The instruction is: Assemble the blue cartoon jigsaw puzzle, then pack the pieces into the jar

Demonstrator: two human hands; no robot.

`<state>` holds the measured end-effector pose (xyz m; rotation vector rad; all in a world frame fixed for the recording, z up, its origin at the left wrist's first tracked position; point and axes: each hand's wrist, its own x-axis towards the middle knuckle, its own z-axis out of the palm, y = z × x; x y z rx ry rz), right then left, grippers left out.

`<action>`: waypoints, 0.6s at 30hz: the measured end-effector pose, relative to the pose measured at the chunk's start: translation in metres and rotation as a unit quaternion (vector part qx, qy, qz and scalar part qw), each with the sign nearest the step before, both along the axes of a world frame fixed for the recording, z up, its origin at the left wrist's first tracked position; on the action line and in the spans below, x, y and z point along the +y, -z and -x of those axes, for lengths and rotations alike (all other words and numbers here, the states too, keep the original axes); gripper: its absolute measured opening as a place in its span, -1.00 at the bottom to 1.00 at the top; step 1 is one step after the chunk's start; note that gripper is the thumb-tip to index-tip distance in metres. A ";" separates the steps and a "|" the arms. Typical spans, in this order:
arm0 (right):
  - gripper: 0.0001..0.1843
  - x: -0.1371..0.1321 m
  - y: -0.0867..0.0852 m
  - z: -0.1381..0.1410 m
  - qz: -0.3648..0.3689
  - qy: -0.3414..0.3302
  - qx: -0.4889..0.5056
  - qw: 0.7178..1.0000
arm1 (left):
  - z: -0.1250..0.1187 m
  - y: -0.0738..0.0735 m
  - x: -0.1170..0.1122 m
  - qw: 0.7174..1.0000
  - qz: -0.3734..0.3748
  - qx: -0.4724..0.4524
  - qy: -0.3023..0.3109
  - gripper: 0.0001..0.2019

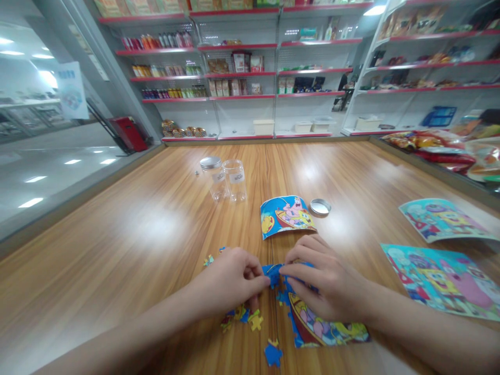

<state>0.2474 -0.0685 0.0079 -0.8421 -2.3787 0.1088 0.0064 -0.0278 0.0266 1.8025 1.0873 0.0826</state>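
Observation:
A partly joined jigsaw puzzle [332, 333] with a cartoon boat scene lies on the wooden table in front of me. At its upper left corner, my left hand [234, 278] pinches a blue puzzle piece [274, 275] between thumb and fingers. My right hand [326, 276] reaches over the puzzle's upper part with fingers stretched out, the index fingertip touching the same blue piece. Part of the puzzle is hidden beneath this hand. Loose pieces lie below and behind my left hand, among them a yellow piece [255, 320] and a blue piece [273, 354].
Beyond my hands lies a curled picture card [287, 216] of the boat scene, beside a metal lid [320, 207]. A lidded clear jar [216, 179] and an open jar [235, 182] stand further back. Two cartoon sheets [445, 278] lie right. Stocked shelves [242, 73] line the back.

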 end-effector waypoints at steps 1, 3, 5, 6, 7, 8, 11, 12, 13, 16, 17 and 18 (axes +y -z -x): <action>-0.80 0.000 0.000 0.000 0.001 -0.001 -0.002 1.000 | 0.001 -0.002 0.001 1.000 -0.022 0.005 0.001 -0.70; -0.79 0.000 -0.001 0.000 0.004 -0.001 -0.008 1.000 | 0.003 -0.006 0.002 0.996 -0.093 0.010 0.010 -0.74; -0.78 0.000 -0.002 0.000 0.010 -0.001 -0.014 1.000 | 0.004 -0.009 0.003 0.983 -0.178 0.012 0.035 -0.81; -0.77 0.000 -0.003 0.000 0.014 -0.003 -0.020 1.000 | 0.005 -0.009 0.003 0.975 -0.215 0.013 0.054 -0.84; -0.76 0.000 -0.003 0.000 0.019 -0.005 -0.027 0.999 | 0.006 -0.009 0.003 0.966 -0.246 0.015 0.074 -0.85; -0.76 0.000 -0.003 0.000 0.025 -0.007 -0.036 0.999 | 0.006 -0.009 0.003 0.958 -0.269 0.017 0.093 -0.84; -0.79 -0.002 -0.005 0.001 0.040 -0.013 -0.064 0.997 | 0.008 -0.006 0.004 0.944 -0.301 0.019 0.132 -0.76; -0.81 -0.002 -0.005 0.001 0.045 -0.017 -0.069 0.996 | 0.008 -0.005 0.004 0.942 -0.305 0.016 0.140 -0.75; -0.81 -0.003 -0.006 0.001 0.050 -0.019 -0.073 0.996 | 0.009 -0.004 0.005 0.941 -0.306 0.012 0.147 -0.73; -0.82 -0.003 -0.006 0.001 0.062 -0.029 -0.074 0.995 | 0.008 0.001 0.005 0.937 -0.315 0.004 0.151 -0.65; -0.82 -0.003 -0.006 0.001 0.065 -0.032 -0.073 0.995 | 0.007 0.002 0.005 0.936 -0.319 0.001 0.151 -0.64; -0.82 -0.003 -0.006 0.001 0.065 -0.034 -0.072 0.995 | 0.006 0.004 0.004 0.934 -0.324 -0.002 0.151 -0.65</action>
